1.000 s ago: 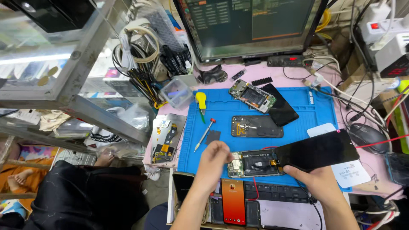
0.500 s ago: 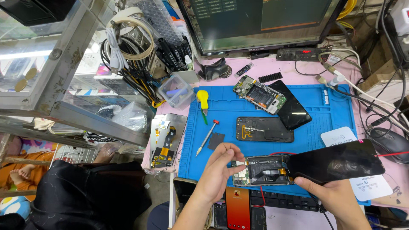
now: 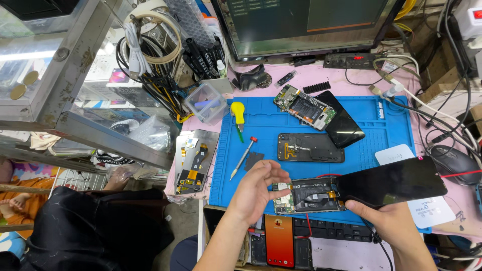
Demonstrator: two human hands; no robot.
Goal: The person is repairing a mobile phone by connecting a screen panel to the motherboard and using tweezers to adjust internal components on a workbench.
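The opened phone point(image 3: 309, 194) lies on the blue mat point(image 3: 261, 125) on the tabletop; the right hand point(image 3: 386, 218) pinches its lifted black screen point(image 3: 391, 181); the left hand point(image 3: 258, 188) hovers, fingers spread, maybe holding something tiny; next comes careful picking inside.

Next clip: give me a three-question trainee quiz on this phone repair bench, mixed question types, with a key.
1. True or false: the right hand holds the black screen panel lifted off the opened phone.
2. Which tool lies on the blue mat nearest the left hand?
A. the red-capped screwdriver
B. a soldering iron
C. a hammer
3. Fill in: the yellow-handled tool lies near the mat's upper ____ corner.

Key
1. True
2. A
3. left
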